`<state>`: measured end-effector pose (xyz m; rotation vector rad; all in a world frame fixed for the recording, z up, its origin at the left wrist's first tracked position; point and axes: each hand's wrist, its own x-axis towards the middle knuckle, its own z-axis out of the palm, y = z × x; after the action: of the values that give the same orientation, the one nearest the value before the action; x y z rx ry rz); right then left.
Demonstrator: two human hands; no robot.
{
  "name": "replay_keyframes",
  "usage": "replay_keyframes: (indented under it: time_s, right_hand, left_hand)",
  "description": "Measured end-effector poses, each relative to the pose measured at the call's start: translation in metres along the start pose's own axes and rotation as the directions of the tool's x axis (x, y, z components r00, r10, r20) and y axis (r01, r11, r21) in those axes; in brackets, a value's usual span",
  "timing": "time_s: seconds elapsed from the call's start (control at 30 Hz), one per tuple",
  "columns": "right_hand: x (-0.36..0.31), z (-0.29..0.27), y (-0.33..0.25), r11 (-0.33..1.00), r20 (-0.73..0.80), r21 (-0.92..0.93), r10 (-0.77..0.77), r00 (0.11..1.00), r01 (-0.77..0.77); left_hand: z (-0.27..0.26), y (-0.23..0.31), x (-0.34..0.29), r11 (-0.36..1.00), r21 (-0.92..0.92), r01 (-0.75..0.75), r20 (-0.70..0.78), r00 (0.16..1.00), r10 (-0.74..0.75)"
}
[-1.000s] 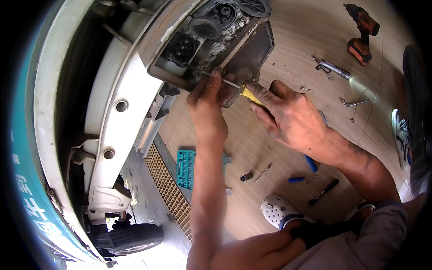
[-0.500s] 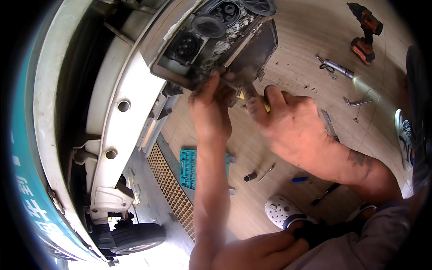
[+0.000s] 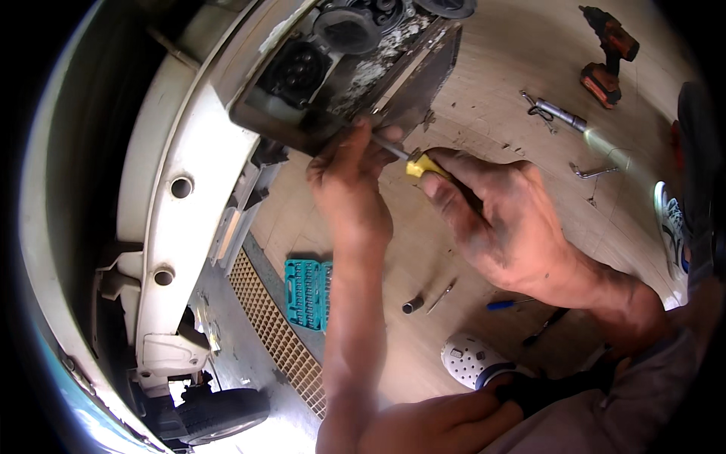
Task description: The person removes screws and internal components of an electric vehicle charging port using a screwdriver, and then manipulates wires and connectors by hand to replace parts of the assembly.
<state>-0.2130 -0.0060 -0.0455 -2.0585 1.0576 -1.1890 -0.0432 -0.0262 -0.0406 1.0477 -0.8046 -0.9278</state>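
The white side of a vehicle (image 3: 170, 234) fills my left, and a pale, wood-patterned floor (image 3: 408, 261) spreads out to my right, as far as another person's shoe (image 3: 669, 219). A strip of grating (image 3: 272, 325) runs along the vehicle's lower edge. Ahead of me stands the open box (image 3: 272, 125) with its round black connector (image 3: 299, 73), a dark flap (image 3: 431, 83) hanging open beside it. On the floor lie a cordless drill (image 3: 605, 76) and, just beside it, a lit flashlight (image 3: 561, 113); a teal tool case (image 3: 305, 295) lies open near my left forearm. My left grip (image 3: 352, 181) is the nearer one to the box, fingers bent in at its lower edge; I cannot tell what they pinch. My right grip (image 3: 507, 216) is closed around the screwdriver's yellow handle (image 3: 420, 166). The screwdriver lies up and left of my right knuckles, its long axis slanting toward the box, the thin shaft (image 3: 389, 146) leading in to my left fingers, where I lose sight of the tip.
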Motion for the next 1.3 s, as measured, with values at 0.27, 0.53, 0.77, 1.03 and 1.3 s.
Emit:
replay_keyframes:
  time_s: [0.27,0.53,0.77,1.03,1.3]
  right_hand:
    - [0.009,0.000,-0.002,0.585,0.316,0.597,0.458,0.831,-0.549]
    - [-0.001,-0.008,-0.012,0.793,0.180,-0.539,-0.221,0.959,0.284]
    - [0.004,-0.001,-0.003,0.967,0.046,-0.246,-0.062,0.997,0.072]
    - [0.022,-0.016,0.003,0.482,0.500,0.645,0.321,0.804,-0.593]
    - [-0.007,0.028,0.010,0.983,-0.175,-0.067,-0.179,0.968,0.170]
  left_hand:
    - [0.003,-0.004,-0.003,0.999,-0.044,0.025,0.051,0.998,-0.023]
    - [-0.008,-0.003,0.006,0.991,-0.108,0.074,0.035,0.997,-0.070]
    - [-0.007,-0.006,0.007,0.992,-0.085,0.090,0.006,0.996,-0.089]
    - [-0.005,-0.002,0.002,0.971,0.216,-0.105,-0.009,0.994,0.109]
    - [-0.005,0.002,-0.001,0.997,0.037,0.070,-0.073,0.995,-0.068]
